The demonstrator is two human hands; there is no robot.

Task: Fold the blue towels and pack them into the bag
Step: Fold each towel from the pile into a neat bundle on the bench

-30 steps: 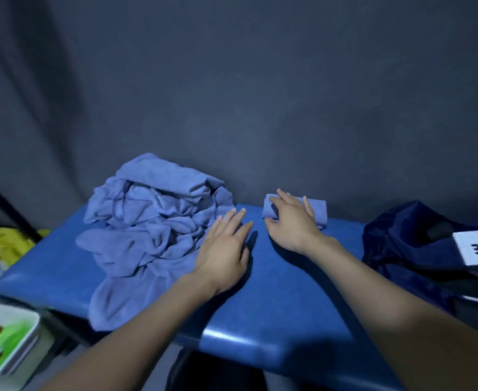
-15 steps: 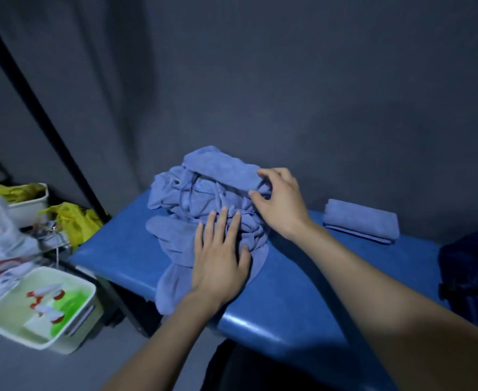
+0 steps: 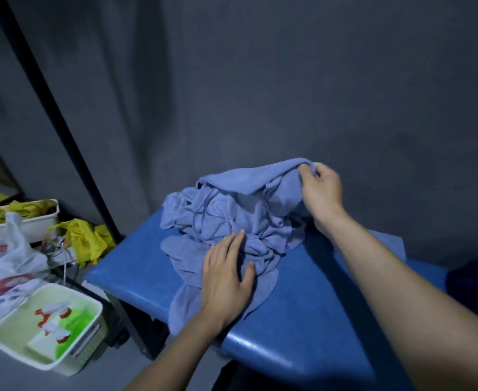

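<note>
— What is each grip doing?

— The right hand [image 3: 321,190] has its fingers curled tight around the top edge of one blue towel [image 3: 249,179], pinching it and holding that edge raised above the pile of blue towels [image 3: 221,221]. The left hand [image 3: 226,280] lies flat, fingers straight and close together, pressing on the near side of the pile and holding nothing.

— Where are the towels?

— Crumpled in a heap on the left half of the blue padded surface [image 3: 302,320], one corner hanging over its near edge. A dark blue bag [image 3: 475,280] shows only in part at the right edge, well apart from the pile.

— Anything around them?

— A grey curtain [image 3: 260,80] hangs behind. To the left, lower down, there is a pale green bin [image 3: 82,348] with small white and red items inside, a white plastic bag [image 3: 9,258], yellow bags [image 3: 85,238] and a white tub [image 3: 32,224]. The right forearm crosses the surface between the pile and the bag.
</note>
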